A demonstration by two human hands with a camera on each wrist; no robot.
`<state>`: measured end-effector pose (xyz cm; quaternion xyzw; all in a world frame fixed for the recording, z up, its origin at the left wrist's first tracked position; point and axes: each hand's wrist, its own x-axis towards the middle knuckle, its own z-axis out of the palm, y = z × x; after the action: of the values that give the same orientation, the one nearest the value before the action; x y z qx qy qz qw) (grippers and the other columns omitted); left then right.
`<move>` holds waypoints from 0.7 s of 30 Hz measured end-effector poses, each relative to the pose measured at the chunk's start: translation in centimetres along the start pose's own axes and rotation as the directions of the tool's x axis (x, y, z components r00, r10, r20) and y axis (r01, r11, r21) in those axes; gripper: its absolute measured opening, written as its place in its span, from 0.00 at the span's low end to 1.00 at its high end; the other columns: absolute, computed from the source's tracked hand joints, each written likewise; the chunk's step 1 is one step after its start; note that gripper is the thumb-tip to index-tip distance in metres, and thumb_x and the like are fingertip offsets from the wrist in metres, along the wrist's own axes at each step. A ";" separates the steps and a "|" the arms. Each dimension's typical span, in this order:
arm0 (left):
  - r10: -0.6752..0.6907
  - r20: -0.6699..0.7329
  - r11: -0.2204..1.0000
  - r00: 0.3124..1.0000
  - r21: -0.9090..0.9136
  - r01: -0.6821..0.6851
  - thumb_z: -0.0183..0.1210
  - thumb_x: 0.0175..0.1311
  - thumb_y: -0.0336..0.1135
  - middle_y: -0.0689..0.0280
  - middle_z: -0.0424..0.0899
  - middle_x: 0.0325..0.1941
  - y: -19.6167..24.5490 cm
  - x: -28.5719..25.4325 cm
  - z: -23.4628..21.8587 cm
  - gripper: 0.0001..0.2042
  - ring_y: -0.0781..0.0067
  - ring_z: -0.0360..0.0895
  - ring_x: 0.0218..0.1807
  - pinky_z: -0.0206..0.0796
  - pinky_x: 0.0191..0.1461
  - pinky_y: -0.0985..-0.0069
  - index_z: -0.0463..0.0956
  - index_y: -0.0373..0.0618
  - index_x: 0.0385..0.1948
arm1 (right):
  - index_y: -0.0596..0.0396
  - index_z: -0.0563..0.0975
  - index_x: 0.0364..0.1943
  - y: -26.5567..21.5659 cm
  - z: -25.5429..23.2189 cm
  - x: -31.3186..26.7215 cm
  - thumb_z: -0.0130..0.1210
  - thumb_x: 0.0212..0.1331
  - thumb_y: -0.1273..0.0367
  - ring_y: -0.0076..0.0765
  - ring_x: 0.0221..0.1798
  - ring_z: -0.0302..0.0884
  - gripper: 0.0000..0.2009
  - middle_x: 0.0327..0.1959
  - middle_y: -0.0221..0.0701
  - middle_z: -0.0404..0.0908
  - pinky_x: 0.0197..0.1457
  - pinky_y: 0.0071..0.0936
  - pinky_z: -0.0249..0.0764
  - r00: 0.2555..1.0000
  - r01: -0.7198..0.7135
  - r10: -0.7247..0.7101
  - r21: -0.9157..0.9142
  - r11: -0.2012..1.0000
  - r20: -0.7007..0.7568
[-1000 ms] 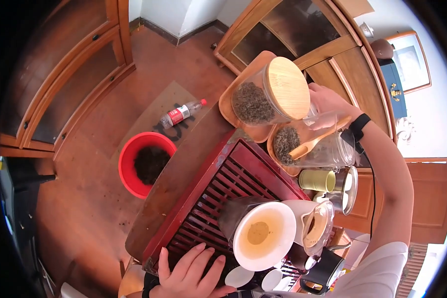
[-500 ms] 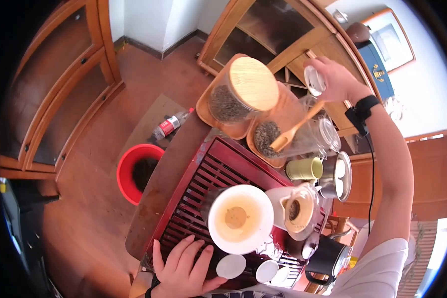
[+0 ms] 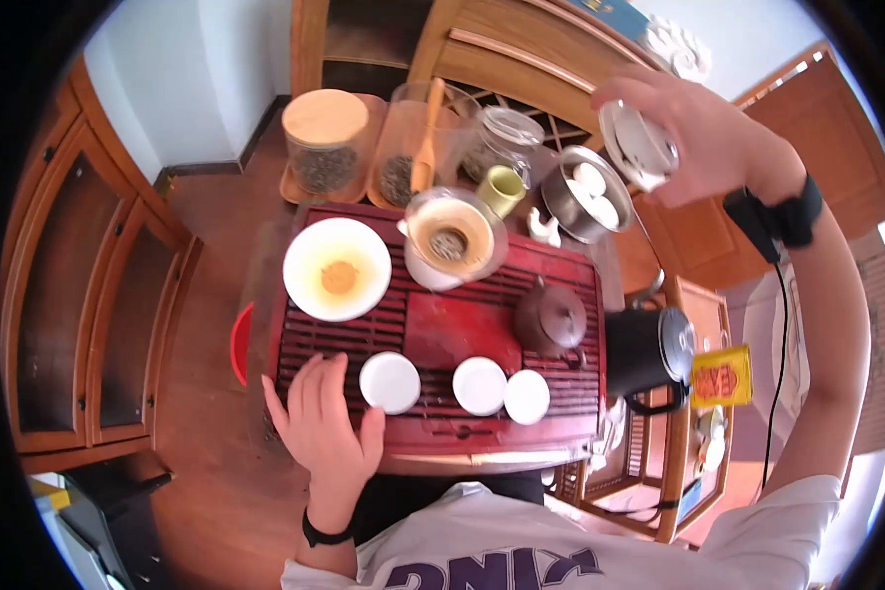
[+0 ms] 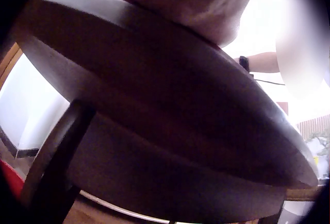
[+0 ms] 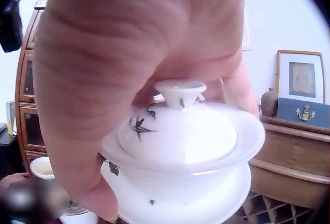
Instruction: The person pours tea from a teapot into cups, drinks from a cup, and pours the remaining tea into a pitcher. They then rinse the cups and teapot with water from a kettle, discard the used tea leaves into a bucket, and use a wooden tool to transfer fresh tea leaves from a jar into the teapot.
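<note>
A white lidded bowl on a saucer (image 5: 180, 183), with small dark markings and leaf bits on it, is gripped in my right hand (image 5: 134, 44), thumb on one side and fingers on the other. In the head view the right hand (image 3: 703, 133) holds that lidded bowl (image 3: 637, 143) raised at the upper right. My left hand (image 3: 326, 423) rests with spread fingers on the near left edge of the red slatted tray (image 3: 442, 433), beside a white cup (image 3: 390, 383). The left wrist view shows the hand's underside (image 4: 191, 7) over the table's rim (image 4: 154, 80).
On the tray are a bowl of pale liquid (image 3: 337, 269), a strainer over a pitcher (image 3: 449, 239), a brown teapot (image 3: 551, 318) and two more cups. Behind stand a wooden-lidded jar (image 3: 324, 138), a green cup (image 3: 502, 191) and a metal pot (image 3: 585, 195). A black kettle (image 3: 649, 351) is at right.
My right hand has lifted the white lidded bowl from beside the jars and carried it right. The head view has turned toward the tray. My left hand has stayed at the tray's edge.
</note>
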<state>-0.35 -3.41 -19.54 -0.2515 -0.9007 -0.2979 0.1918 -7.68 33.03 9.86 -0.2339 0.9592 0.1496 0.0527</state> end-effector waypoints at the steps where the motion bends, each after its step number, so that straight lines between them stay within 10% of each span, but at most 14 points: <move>1: 0.017 -0.026 1.000 1.000 0.005 -0.017 0.49 0.69 0.54 0.56 0.80 0.55 -0.1 -0.1 0.3 0.27 0.52 0.75 0.61 0.40 0.77 0.39 0.73 0.39 0.58 | 0.50 0.72 0.56 -2.0 0.0 -2.2 0.71 0.26 0.67 0.56 0.54 0.75 0.40 0.51 0.40 0.74 0.55 0.43 0.75 0.998 -0.038 0.037 0.021 0.999 0.047; 9: 0.079 -0.090 0.995 0.993 0.065 -0.074 0.55 0.67 0.43 0.58 0.81 0.55 -0.4 -0.5 0.9 0.21 0.56 0.76 0.60 0.44 0.78 0.43 0.74 0.43 0.59 | 0.43 0.74 0.53 -14.3 6.7 -13.1 0.75 0.24 0.65 0.50 0.49 0.76 0.39 0.46 0.36 0.73 0.48 0.44 0.77 0.987 -0.035 0.004 0.191 0.981 0.159; 21: 0.063 -0.115 0.994 0.991 0.092 -0.053 0.56 0.68 0.43 0.59 0.82 0.54 -0.8 -0.5 1.3 0.20 0.57 0.77 0.59 0.47 0.77 0.44 0.74 0.46 0.58 | 0.45 0.75 0.57 -18.3 14.1 -14.1 0.76 0.24 0.62 0.48 0.52 0.76 0.42 0.51 0.41 0.73 0.48 0.38 0.77 0.996 -0.004 -0.013 0.202 0.979 0.085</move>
<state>-0.68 -3.26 -21.11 -0.2508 -0.8924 -0.2663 0.2640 13.79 28.05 -5.90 -0.2227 0.9658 0.0611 0.1179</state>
